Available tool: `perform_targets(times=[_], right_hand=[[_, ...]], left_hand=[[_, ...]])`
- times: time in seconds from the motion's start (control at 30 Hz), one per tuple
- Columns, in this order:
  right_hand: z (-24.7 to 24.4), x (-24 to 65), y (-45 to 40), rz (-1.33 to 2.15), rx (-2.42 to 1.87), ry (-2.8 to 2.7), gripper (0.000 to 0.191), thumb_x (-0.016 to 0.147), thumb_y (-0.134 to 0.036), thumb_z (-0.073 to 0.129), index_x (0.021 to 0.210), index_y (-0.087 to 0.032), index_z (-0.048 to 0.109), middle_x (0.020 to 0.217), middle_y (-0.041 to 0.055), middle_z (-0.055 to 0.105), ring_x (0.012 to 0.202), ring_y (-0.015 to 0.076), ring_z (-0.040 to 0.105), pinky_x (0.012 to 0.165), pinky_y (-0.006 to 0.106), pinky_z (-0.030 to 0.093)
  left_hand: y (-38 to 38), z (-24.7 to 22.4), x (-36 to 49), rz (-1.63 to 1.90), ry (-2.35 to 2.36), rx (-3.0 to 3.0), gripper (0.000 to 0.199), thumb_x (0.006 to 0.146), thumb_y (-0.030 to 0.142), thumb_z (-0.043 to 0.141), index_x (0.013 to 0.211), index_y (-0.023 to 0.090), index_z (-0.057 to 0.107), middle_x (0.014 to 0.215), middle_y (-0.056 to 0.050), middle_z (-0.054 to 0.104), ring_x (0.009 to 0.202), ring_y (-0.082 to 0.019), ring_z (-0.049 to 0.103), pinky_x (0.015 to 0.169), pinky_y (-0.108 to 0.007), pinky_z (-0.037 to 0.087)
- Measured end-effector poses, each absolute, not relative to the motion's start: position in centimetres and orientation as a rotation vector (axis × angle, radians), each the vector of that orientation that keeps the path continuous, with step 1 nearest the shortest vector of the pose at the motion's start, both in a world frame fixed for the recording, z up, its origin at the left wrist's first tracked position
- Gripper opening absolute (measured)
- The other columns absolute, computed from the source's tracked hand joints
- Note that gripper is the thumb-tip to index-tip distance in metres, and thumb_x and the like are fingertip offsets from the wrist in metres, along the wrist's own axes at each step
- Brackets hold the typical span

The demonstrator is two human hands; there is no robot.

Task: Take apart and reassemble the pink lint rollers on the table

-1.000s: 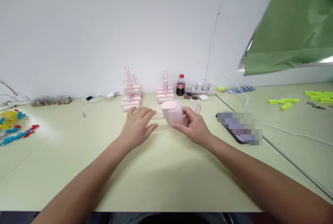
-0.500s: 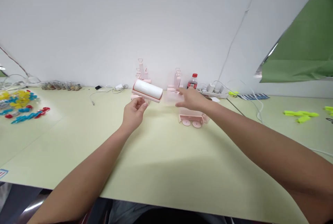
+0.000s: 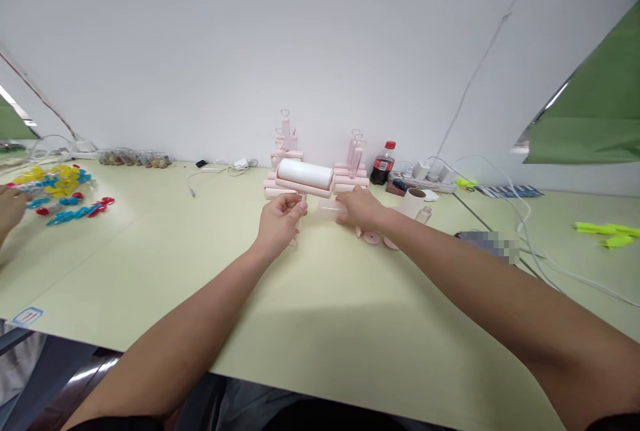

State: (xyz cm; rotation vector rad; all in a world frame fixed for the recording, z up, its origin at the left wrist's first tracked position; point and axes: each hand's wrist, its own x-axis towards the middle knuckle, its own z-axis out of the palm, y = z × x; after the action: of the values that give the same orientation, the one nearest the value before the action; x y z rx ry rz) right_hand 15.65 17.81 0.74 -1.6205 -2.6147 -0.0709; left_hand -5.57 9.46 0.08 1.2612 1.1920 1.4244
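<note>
A lint roller with a white roll in a pink frame [image 3: 305, 176] is raised above the table. My left hand [image 3: 278, 225] is closed around its thin pink handle, which shows below the fingers. My right hand [image 3: 364, 207] has its fingers closed on the left-lying translucent plastic cover [image 3: 329, 210], just below the roller; the fingertips are partly hidden. Pink discs [image 3: 373, 238] lie under my right wrist. Beyond it stands a white paper roll [image 3: 414, 203] with a small pale handle-like piece [image 3: 424, 215] beside it.
Pink lint rollers are stacked in a left pile [image 3: 285, 144] and a right pile [image 3: 356, 157]. A cola bottle [image 3: 384, 164] stands by a power strip [image 3: 435, 183]. Colourful toy pieces [image 3: 65, 194] lie left, near another person's hand [image 3: 11, 209]. White cables [image 3: 525, 217] cross the right side.
My right hand has lowered and closed on the translucent cover. The lint roller is now nearly level, with its handle downward. The view has shifted left, and another person's hand appears there.
</note>
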Motion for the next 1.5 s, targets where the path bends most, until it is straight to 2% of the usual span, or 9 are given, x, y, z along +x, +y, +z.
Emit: perform_targets(times=[0.17, 0.33, 0.47, 0.6, 0.7, 0.87, 1.0, 1.13, 1.5], right_hand=[[1.0, 15.3, 13.7, 0.008, -1.516, -2.438, 0.044, 0.088, -0.039, 0.054, 0.125, -0.015, 0.057, 0.123, 0.0156, 0.063, 0.111, 0.031, 0.053, 0.09, 0.04, 0.041], [0.8, 14.8, 7.8, 0.829, -1.193, -1.733, 0.038, 0.09, -0.056, 0.048, 0.094, -0.019, 0.057, 0.081, 0.0041, 0.066, 0.068, 0.0165, 0.059, 0.061, 0.029, 0.045], [0.8, 16.3, 6.1, 1.027, -1.156, -1.297, 0.042, 0.084, -0.063, 0.055, 0.083, -0.022, 0.046, 0.055, -0.0057, 0.052, 0.047, 0.0111, 0.047, 0.045, 0.024, 0.036], [0.9, 19.2, 6.0, 1.077, -1.175, -1.333, 0.044, 0.082, -0.065, 0.057, 0.083, -0.022, 0.046, 0.056, -0.0062, 0.053, 0.043, 0.0083, 0.04, 0.042, 0.022, 0.03], [1.1, 20.8, 6.0, 1.184, -1.183, -1.573, 0.049, 0.086, -0.068, 0.048, 0.076, -0.02, 0.049, 0.054, -0.004, 0.052, 0.044, 0.009, 0.039, 0.043, 0.023, 0.029], [1.2, 20.4, 5.3, 0.928, -1.101, -1.989, 0.045, 0.092, -0.059, 0.044, 0.08, -0.018, 0.059, 0.066, 0.0002, 0.058, 0.061, 0.0148, 0.053, 0.055, 0.027, 0.04], [0.9, 19.4, 4.4, 0.583, -1.153, -2.148, 0.035, 0.095, -0.047, 0.046, 0.106, -0.02, 0.065, 0.1, 0.0078, 0.07, 0.092, 0.0232, 0.063, 0.077, 0.034, 0.048], [1.0, 19.5, 3.6, 0.396, -1.103, -2.242, 0.04, 0.095, -0.042, 0.048, 0.128, -0.022, 0.059, 0.123, 0.0115, 0.065, 0.114, 0.0277, 0.059, 0.091, 0.042, 0.047], [3.9, 19.8, 1.7, 0.446, -1.076, -2.398, 0.019, 0.081, -0.027, 0.067, 0.095, -0.021, 0.055, 0.093, 0.004, 0.056, 0.082, 0.0184, 0.052, 0.07, 0.03, 0.043]], left_hand=[[8.9, -0.2, -4.5, 1.421, 1.123, 1.197, 0.043, 0.065, 0.046, 0.078, 0.09, 0.016, 0.059, 0.082, -0.005, 0.066, 0.087, -0.024, 0.067, 0.049, -0.023, 0.048], [6.5, -1.0, -1.4, 1.267, 0.959, 1.173, 0.045, 0.061, 0.044, 0.083, 0.08, 0.014, 0.056, 0.077, -0.003, 0.065, 0.072, -0.019, 0.068, 0.068, -0.032, 0.052], [4.8, -1.2, 0.2, 1.073, 0.921, 1.36, 0.043, 0.069, 0.051, 0.076, 0.085, 0.015, 0.06, 0.085, -0.005, 0.066, 0.071, -0.017, 0.067, 0.067, -0.03, 0.05], [5.6, -0.9, -0.9, 1.008, 1.115, 1.487, 0.048, 0.081, 0.063, 0.057, 0.075, 0.016, 0.056, 0.073, -0.003, 0.061, 0.067, -0.019, 0.067, 0.053, -0.026, 0.043], [6.5, -0.9, -2.0, 1.024, 1.175, 1.551, 0.047, 0.084, 0.064, 0.052, 0.083, 0.017, 0.053, 0.086, -0.004, 0.061, 0.071, -0.017, 0.065, 0.054, -0.025, 0.043], [5.3, -1.4, -1.1, 0.84, 0.855, 1.775, 0.058, 0.084, 0.057, 0.059, 0.128, 0.02, 0.047, 0.117, -0.009, 0.059, 0.088, -0.018, 0.059, 0.072, -0.03, 0.048], [3.7, -1.7, 0.3, 0.722, 0.84, 1.819, 0.058, 0.085, 0.057, 0.057, 0.128, 0.021, 0.047, 0.098, -0.005, 0.065, 0.075, -0.017, 0.057, 0.063, -0.028, 0.045], [3.7, -1.9, 0.3, 0.794, 0.905, 1.911, 0.05, 0.085, 0.053, 0.058, 0.123, 0.021, 0.049, 0.106, -0.006, 0.065, 0.082, -0.02, 0.059, 0.067, -0.029, 0.045], [3.7, -2.0, -0.3, 0.68, 0.866, 2.126, 0.042, 0.085, 0.053, 0.058, 0.112, 0.022, 0.051, 0.101, -0.006, 0.065, 0.081, -0.021, 0.06, 0.064, -0.028, 0.042]])
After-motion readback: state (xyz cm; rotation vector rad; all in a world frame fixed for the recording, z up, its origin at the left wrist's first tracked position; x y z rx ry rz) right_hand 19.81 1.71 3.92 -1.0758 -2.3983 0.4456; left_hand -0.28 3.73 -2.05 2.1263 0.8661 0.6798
